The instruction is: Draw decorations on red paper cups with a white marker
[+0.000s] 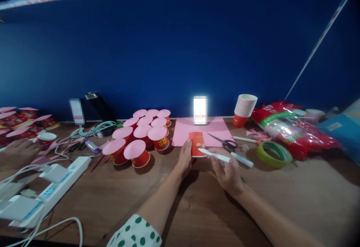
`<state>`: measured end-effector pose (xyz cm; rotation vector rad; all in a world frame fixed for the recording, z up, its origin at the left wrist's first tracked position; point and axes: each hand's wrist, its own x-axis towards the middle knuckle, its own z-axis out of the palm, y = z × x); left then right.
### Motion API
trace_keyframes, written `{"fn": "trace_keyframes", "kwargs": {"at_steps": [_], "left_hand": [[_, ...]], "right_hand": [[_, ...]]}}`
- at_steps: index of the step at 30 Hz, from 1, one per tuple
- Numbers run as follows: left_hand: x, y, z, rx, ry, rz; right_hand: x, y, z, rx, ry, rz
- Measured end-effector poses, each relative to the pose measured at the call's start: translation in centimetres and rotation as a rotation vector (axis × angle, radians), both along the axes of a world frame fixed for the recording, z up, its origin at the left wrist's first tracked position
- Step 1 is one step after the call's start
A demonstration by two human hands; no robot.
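Note:
My left hand (185, 160) grips the left side of a red paper cup (197, 143), whose white rim faces down toward me. Between the fingers of my right hand (226, 170) is a white pen (218, 156), its tip at the lower right of the cup; whether it touches I cannot tell. A white cap-like tube (242, 160) lies just right of that hand. Black-handled scissors (223, 141) rest partly on the pink paper sheets (182, 132) behind the cup.
Several red cups topped with pink paper discs (135, 150) stand to the left. Further left are a power strip (56, 190), cables and another person's hand (21, 153). On the right are a tape roll (274, 155), stacked cups (244, 108) and a red plastic bag (295, 130).

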<state>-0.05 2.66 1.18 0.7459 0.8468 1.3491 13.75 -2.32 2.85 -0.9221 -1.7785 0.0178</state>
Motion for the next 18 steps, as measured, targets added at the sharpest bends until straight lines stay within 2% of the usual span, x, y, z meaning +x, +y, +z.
{"fn": "trace_keyframes", "kwargs": {"at_steps": [10, 18], "left_hand": [[0.00, -0.10, 0.18, 0.012, 0.023, 0.013], [-0.01, -0.28, 0.49, -0.045, 0.056, -0.005]], "right_hand": [[-0.04, -0.07, 0.31, -0.018, 0.015, 0.006], [-0.02, 0.00, 0.15, -0.010, -0.017, -0.010]]}}
